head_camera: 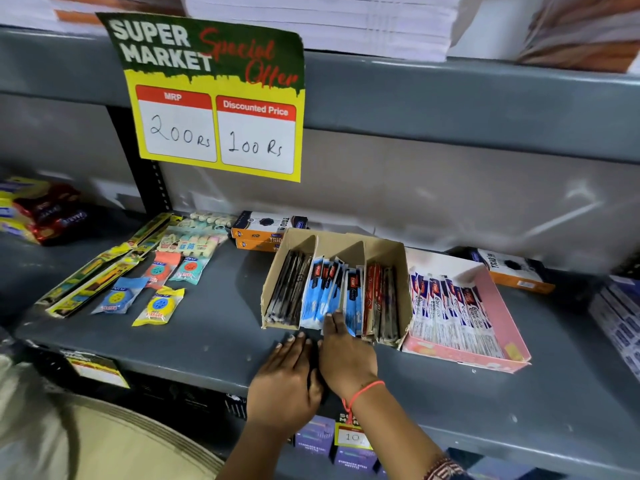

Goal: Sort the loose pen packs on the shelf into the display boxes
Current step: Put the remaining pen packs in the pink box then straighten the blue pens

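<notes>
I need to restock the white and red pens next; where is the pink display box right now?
In the head view, the pink display box sits on the grey shelf, right of centre, against the right side of the brown cardboard divider box.

Brown cardboard display box [388, 249], three compartments: dark pen packs [289, 289] left, blue packs [325, 289] centre, red packs [379, 299] right. Pink display box [498, 306] adjoining right, white-and-blue packs [450, 313] inside.

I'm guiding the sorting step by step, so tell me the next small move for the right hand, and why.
Probably push the blue pen packs deeper into the middle slot of the brown cardboard divider box. The right hand has its fingertips on their front ends, which jut past the box's front edge, while the black packs beside them sit inside. The left hand lies flat on the grey shelf.
</notes>
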A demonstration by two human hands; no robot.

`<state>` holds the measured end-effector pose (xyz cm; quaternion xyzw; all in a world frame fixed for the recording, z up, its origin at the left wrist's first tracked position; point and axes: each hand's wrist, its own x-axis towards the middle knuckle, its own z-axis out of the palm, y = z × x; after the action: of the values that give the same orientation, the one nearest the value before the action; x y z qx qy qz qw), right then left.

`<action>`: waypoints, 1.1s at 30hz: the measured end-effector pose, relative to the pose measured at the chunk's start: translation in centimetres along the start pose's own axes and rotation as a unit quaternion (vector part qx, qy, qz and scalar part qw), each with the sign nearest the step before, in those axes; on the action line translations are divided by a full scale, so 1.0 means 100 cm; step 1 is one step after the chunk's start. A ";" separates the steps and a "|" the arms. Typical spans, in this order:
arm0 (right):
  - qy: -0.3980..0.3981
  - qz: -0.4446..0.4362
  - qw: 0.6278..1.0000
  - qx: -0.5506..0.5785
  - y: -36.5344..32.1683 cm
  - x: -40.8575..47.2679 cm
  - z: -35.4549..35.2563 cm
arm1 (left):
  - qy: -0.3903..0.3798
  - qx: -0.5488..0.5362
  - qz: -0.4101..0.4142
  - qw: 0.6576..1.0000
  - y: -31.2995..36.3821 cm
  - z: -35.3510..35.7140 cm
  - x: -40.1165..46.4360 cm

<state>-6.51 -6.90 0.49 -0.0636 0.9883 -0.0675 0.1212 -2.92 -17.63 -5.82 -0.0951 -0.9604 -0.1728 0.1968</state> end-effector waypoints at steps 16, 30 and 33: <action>0.011 -0.029 0.999 0.006 0.007 -0.003 -0.008 | -0.008 0.000 0.002 1.000 0.000 -0.002 0.000; 0.072 0.013 0.996 -0.040 0.011 -0.009 -0.009 | 0.019 0.006 0.014 1.000 0.000 0.000 -0.001; 0.070 0.004 0.996 -0.052 0.007 -0.006 -0.007 | 0.019 0.010 0.016 1.000 0.001 -0.001 0.000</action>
<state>-6.13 -6.05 1.18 -0.0614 0.9967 -0.0201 0.0485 -2.85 -17.60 -5.76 -0.1051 -0.9566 -0.1616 0.2185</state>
